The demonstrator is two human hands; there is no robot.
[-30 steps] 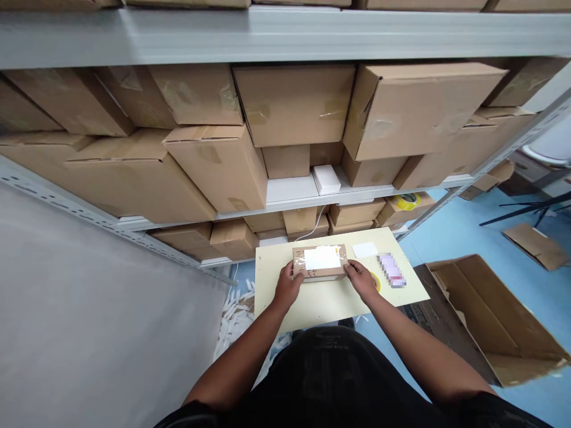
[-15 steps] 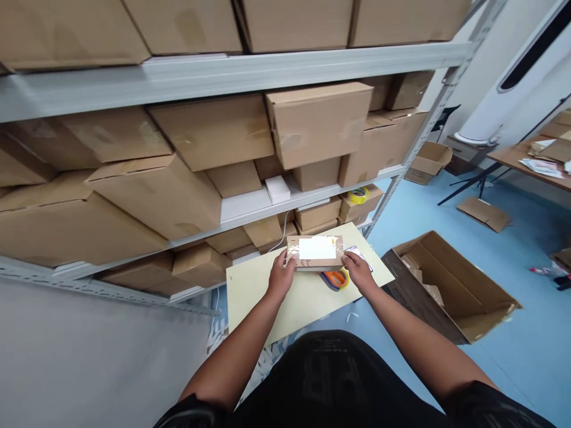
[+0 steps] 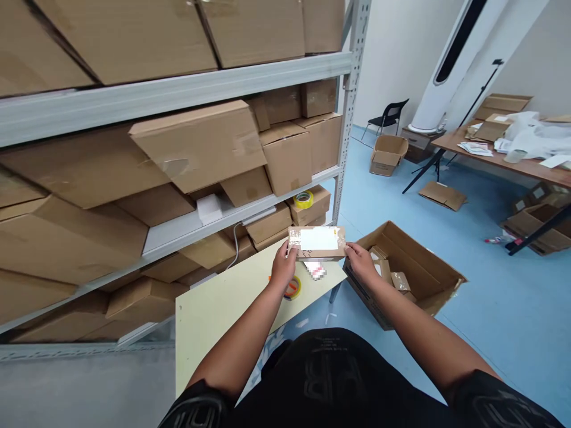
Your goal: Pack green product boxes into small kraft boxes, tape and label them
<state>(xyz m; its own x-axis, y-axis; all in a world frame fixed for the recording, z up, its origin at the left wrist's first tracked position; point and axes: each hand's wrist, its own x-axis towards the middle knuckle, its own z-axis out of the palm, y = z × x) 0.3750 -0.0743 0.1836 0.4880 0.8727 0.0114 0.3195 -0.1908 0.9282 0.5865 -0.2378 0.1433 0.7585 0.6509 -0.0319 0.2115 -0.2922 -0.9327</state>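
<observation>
A small taped cardboard box (image 3: 316, 254) with a white label on top is held up above the right part of the pale table (image 3: 214, 315). My left hand (image 3: 284, 266) is closed on its left end, and my right hand (image 3: 360, 261) grips the right end. Below the box, rolls of tape (image 3: 293, 288) in yellow and orange lie on the table, partly hidden by my left hand. A paper with a blurred print (image 3: 316, 270) shows just under the box. To the right stands a large open carton (image 3: 428, 261) with several small parcels in it.
Grey shelving (image 3: 178, 89) packed with cardboard boxes fills the left and front. A yellow tape roll (image 3: 303, 200) sits on a shelf box at its right end. Farther right are a flat cardboard piece (image 3: 442, 195), an open box (image 3: 388, 156), a black chair (image 3: 389, 116) and a cluttered brown desk (image 3: 504, 157).
My view has turned to the right, so the shelving and table shift left and more of the room shows. Both hands keep hold of the box, which is now nearer the large carton.
</observation>
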